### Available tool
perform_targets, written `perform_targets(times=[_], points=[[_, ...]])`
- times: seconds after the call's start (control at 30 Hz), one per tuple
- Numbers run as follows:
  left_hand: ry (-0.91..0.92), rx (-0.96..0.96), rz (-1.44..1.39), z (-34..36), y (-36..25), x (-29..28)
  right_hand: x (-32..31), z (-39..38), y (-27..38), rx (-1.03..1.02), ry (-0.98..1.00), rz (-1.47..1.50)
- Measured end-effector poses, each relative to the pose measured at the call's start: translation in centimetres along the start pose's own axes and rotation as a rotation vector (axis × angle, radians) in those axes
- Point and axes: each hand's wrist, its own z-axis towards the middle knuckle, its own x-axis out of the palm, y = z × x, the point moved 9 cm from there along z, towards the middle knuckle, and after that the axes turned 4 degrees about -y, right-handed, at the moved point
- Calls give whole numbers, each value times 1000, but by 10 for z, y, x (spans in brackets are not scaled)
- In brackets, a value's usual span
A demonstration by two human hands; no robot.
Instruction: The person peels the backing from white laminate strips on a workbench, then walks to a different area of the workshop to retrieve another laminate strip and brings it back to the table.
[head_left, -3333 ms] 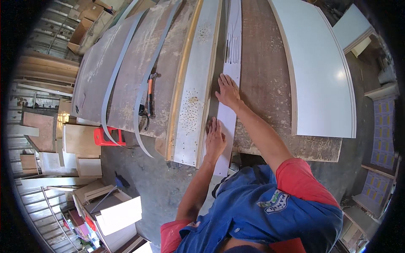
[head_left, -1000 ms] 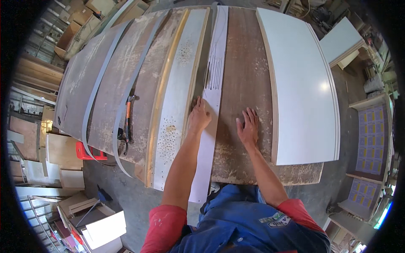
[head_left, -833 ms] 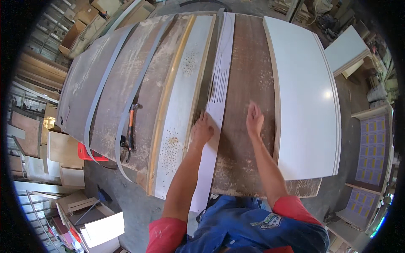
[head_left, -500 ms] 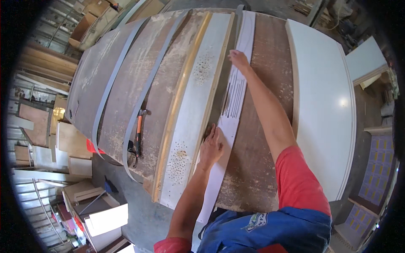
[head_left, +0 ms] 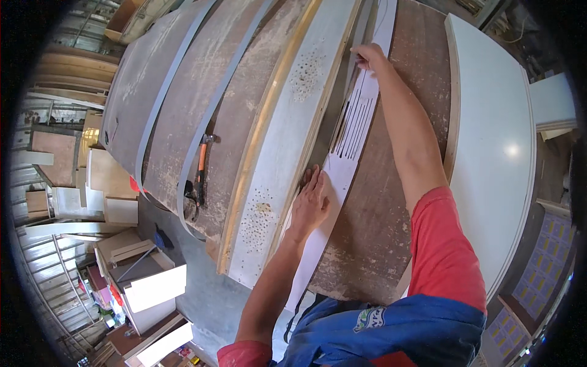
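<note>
A long pale lilac strip with narrow slots (head_left: 354, 125) runs away from me across a worn brown table. My left hand (head_left: 310, 205) lies on its near part, fingers stretched out and fingertips at the strip's left edge. Farther along, past the slotted part, my right hand (head_left: 369, 58) is closed, thumb and fingers bent together over the left edge. What it pinches, if anything, is too small to make out. Left of the strip lies a white board with a peppering of holes (head_left: 287, 140), with wooden edges along its sides.
A claw hammer with an orange and black handle (head_left: 202, 164) rests on the table (head_left: 367, 244) at left. Two grey bands (head_left: 160, 101) cross the surface there. At right lies a large white panel (head_left: 489, 122). Wood offcuts (head_left: 110, 171) and boxes stand beyond the left side.
The whole view has shifted, so the table sits higher and farther right. My right hand's fingers have bent further down over the strip's edge. The left hand stays on the strip.
</note>
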Motion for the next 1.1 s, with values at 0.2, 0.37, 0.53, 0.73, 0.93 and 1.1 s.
perform_targets(times=[0.2, 0.37, 0.53, 0.73, 0.93, 1.1], points=[[57, -41, 78, 9, 3, -22, 4, -17, 1, -90, 6, -259], [164, 13, 137, 9, 9, -26, 4, -33, 4, -97, -39, -316], [291, -57, 189, 21, 16, -20, -3, -25, 10, -165, -77, -269], [317, -43, 228, 42, 19, -21, -2, -6, 18, -205, -85, -301], [431, -3, 333, 62, 22, -15, -2, 22, 22, -227, -91, -323], [442, 31, 334, 73, 23, -9, -6, 50, 22, -285, -84, -234]])
